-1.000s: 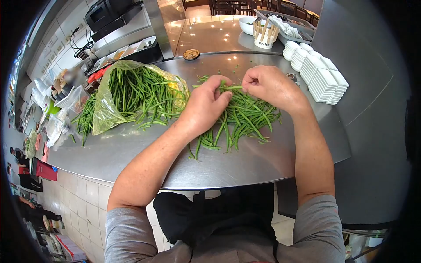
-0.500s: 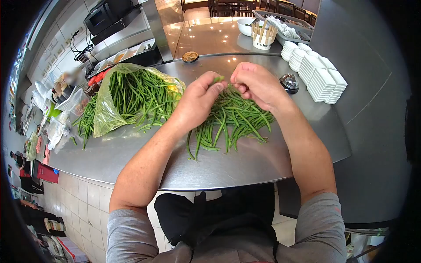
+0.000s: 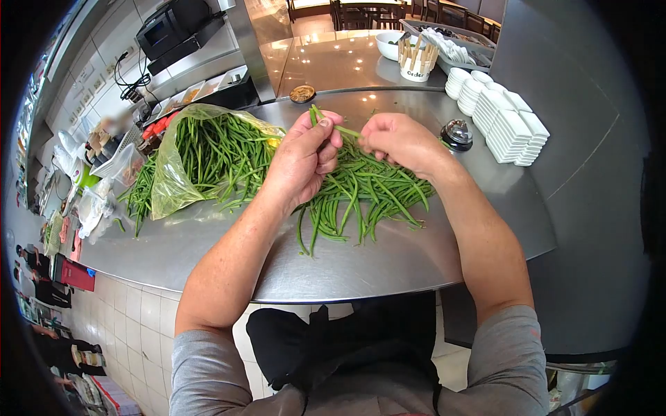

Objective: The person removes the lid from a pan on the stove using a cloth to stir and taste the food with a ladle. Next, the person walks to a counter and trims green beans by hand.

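Pinched between the thumb and fingers of my left hand (image 3: 305, 152) is a green bean (image 3: 347, 131), with a bean end also poking up above the thumb. My right hand (image 3: 399, 144) has its fingers closed on the far end of the bean, which spans the gap between both hands. Below the hands a loose pile of green beans (image 3: 368, 194) spreads over the steel counter (image 3: 333, 274). To the left, a yellowish clear plastic bag (image 3: 166, 191) lies on its side, its mouth full of more green beans (image 3: 215, 152).
A call bell (image 3: 456, 133) stands right of the pile, near stacked white dishes (image 3: 510, 118). Behind are a small brown bowl (image 3: 302, 93), a cup of wooden sticks (image 3: 415, 68) and a white bowl (image 3: 390, 46). Plastic containers (image 3: 126, 165) stand at far left.
My left hand has turned and shifted slightly left and down; the hands are farther apart. A length of bean now shows between them. My right hand has lowered slightly.
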`<action>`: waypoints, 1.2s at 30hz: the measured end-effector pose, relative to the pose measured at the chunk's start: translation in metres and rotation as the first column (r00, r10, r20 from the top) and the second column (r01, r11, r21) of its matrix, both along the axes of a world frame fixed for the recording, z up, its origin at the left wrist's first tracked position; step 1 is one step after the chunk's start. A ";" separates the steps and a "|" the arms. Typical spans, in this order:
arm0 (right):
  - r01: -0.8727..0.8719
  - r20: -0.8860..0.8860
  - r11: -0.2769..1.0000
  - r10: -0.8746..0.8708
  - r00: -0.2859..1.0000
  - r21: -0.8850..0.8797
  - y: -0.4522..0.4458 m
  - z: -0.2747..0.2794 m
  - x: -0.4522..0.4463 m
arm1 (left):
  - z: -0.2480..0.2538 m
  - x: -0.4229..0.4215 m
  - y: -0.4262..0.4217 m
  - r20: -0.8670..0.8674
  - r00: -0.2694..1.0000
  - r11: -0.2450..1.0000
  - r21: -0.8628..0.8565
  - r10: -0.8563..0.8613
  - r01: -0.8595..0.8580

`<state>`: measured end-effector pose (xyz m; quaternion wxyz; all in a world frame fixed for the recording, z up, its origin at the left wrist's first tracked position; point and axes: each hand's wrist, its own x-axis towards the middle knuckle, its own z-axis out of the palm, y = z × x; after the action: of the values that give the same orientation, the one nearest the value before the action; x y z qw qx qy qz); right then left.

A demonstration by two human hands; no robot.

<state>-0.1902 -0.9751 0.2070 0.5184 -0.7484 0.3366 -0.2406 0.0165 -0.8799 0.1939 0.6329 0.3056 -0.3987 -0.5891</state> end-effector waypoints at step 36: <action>-0.207 -0.372 0.893 0.049 0.927 -0.399 0.021 0.001 0.002 | 0.000 -0.002 0.001 -0.026 0.987 0.930 0.339 0.162 -0.143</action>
<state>-0.1880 -0.9538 0.2085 0.2861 -0.8960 0.3112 -0.1360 0.0147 -0.8787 0.1938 0.6259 0.4230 -0.2504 -0.6055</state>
